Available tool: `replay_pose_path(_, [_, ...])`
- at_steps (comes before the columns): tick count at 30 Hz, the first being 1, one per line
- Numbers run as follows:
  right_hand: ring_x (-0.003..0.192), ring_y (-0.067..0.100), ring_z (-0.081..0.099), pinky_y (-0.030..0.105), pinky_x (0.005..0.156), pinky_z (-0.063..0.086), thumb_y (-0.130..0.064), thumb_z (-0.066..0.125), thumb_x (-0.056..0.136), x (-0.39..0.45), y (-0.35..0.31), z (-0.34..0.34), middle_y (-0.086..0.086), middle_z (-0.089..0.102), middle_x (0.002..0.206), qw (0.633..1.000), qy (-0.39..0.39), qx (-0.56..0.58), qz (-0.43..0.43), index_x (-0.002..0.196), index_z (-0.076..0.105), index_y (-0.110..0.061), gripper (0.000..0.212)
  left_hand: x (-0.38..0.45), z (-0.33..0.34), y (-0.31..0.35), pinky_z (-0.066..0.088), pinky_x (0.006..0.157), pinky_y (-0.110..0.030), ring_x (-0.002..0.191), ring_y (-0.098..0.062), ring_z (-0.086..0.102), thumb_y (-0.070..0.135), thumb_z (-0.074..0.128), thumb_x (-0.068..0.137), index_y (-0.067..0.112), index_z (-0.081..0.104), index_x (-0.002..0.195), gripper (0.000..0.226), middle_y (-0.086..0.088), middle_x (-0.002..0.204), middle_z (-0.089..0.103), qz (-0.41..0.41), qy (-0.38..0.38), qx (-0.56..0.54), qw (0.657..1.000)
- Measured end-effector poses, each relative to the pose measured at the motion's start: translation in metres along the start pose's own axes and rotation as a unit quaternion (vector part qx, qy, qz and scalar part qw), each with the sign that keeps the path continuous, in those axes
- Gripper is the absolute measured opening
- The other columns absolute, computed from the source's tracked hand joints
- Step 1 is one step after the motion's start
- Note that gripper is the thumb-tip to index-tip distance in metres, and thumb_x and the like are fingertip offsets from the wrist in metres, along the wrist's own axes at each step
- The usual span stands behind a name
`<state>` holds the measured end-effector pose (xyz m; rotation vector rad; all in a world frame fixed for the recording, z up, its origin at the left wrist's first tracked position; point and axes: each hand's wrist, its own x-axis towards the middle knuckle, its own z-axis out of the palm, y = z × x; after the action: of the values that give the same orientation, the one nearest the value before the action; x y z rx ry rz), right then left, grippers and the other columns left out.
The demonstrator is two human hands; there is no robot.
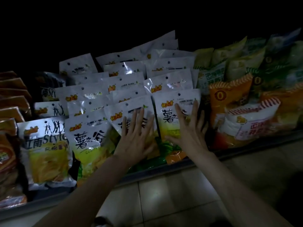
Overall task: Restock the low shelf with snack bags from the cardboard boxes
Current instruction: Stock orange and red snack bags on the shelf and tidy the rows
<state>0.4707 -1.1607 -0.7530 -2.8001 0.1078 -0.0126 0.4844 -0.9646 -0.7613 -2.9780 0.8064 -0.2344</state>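
White-and-yellow snack bags stand in rows on the low shelf (164, 167). My left hand (136, 136) lies flat with spread fingers on the front bag of the middle row (118, 115). My right hand (190, 128) presses flat on the front bag of the row to its right (170, 102). Another front bag of the same kind (88, 140) stands to the left of my left hand. No cardboard box is in view.
Bags with dancer silhouettes (45, 145) stand further left, brown-orange packs (9, 145) at the far left. Orange and white bags (237, 115) and green-yellow bags (237, 63) fill the right side. A tiled floor (172, 197) lies in front of the shelf edge. The scene is dim.
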Motion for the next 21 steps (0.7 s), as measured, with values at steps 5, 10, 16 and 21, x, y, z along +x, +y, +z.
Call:
replay_pose_path(5, [0.144, 0.03, -0.012, 0.05, 0.116, 0.015, -0.045, 0.06, 0.085, 0.056, 0.001, -0.046, 0.011, -0.02, 0.155, 0.969, 0.124, 0.213, -0.017, 0.145, -0.009, -0.037, 0.092, 0.071, -0.035, -0.013, -0.006, 0.112, -0.052, 0.143, -0.035, -0.008, 0.067, 0.009, 0.087, 0.02, -0.004, 0.15, 0.08, -0.022, 0.155, -0.004, -0.066, 0.067, -0.08, 0.992])
replay_pose_path(10, [0.145, 0.029, 0.002, 0.053, 0.114, 0.018, -0.043, 0.059, 0.087, 0.105, 0.001, -0.049, 0.006, -0.001, 0.158, 0.955, 0.094, 0.281, 0.009, 0.151, 0.001, -0.023, 0.089, 0.126, -0.039, -0.014, -0.007, 0.115, -0.044, 0.145, -0.026, 0.006, 0.05, 0.029, 0.097, 0.011, 0.006, 0.15, 0.07, -0.014, 0.156, 0.015, -0.17, 0.039, -0.132, 0.976])
replay_pose_path(16, [0.14, 0.018, 0.022, 0.033, 0.109, 0.029, -0.035, 0.055, 0.092, 0.106, 0.003, -0.054, 0.001, 0.011, 0.157, 0.962, 0.085, 0.249, -0.07, 0.15, 0.003, -0.021, 0.079, 0.123, -0.029, -0.012, 0.039, 0.089, -0.046, 0.105, -0.041, 0.053, 0.009, 0.048, 0.094, -0.003, 0.049, 0.125, 0.033, -0.023, 0.115, 0.054, -0.117, 0.145, -0.187, 0.965])
replay_pose_path(21, [0.131, 0.031, 0.036, 0.036, 0.101, 0.036, -0.03, 0.045, 0.098, 0.125, 0.004, -0.078, 0.011, 0.022, 0.151, 0.971, 0.143, 0.191, -0.026, 0.149, 0.018, -0.013, 0.06, 0.13, -0.036, -0.019, 0.05, 0.088, -0.033, 0.108, -0.03, 0.051, 0.01, 0.054, 0.093, 0.005, 0.039, 0.137, 0.046, -0.018, 0.131, 0.036, -0.071, 0.177, -0.295, 0.936])
